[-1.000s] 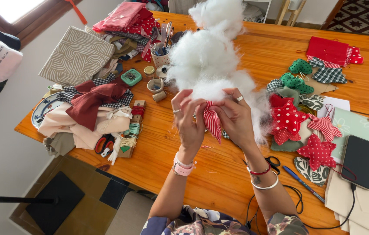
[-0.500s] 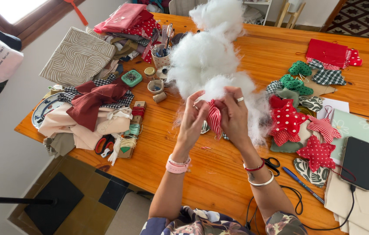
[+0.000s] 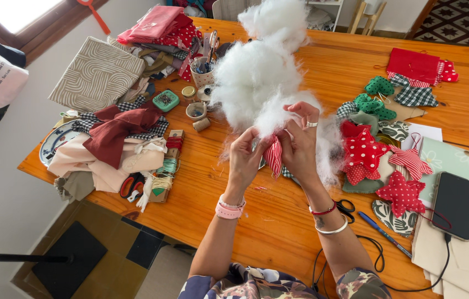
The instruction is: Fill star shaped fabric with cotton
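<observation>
My left hand (image 3: 246, 156) and my right hand (image 3: 299, 141) are raised over the wooden table (image 3: 278, 221), both gripping a small red-and-white striped fabric piece (image 3: 273, 156). A wisp of white stuffing runs from the piece up between my fingers to a big fluffy heap of white stuffing (image 3: 259, 72) just behind. Several finished fabric stars, red with white dots (image 3: 361, 150) and striped (image 3: 410, 160), lie right of my right hand.
Folded fabrics (image 3: 115, 138) are piled at the left with thread spools (image 3: 168, 166) and small cups (image 3: 195, 111). A phone (image 3: 454, 205) on a cable, a blue pen (image 3: 384, 233), black scissors (image 3: 346, 207), green fabric shapes (image 3: 375, 99) and red cloth (image 3: 414, 65) lie at the right.
My hands have lifted slightly and closed tighter around the striped piece, my right fingers pressing stuffing toward it. Nothing else on the table moved.
</observation>
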